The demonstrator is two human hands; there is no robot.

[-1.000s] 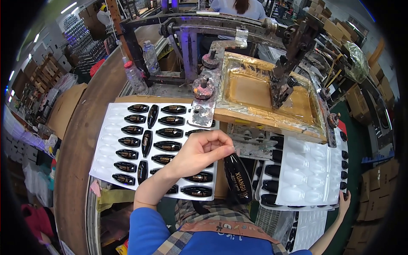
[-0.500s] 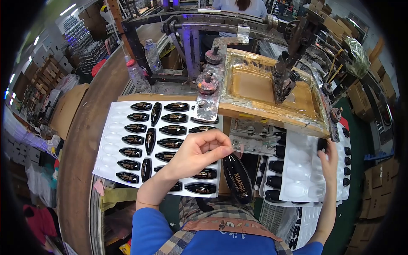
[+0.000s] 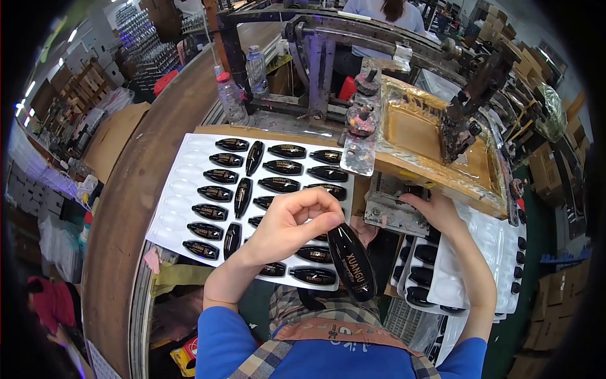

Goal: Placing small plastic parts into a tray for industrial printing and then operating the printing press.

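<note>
The left hand [image 3: 287, 221] pinches a glossy black teardrop-shaped bottle [image 3: 351, 260] by its narrow end, above the white blister tray [image 3: 183, 189] of printed ones; the right hand [image 3: 435, 211] reaches under the printing frame [image 3: 435, 145] at the metal fixture [image 3: 391, 205], its grasp hidden from view.

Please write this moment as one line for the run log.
left hand: holds black glossy piece over white tray | right hand: at metal fixture below printing frame
</note>
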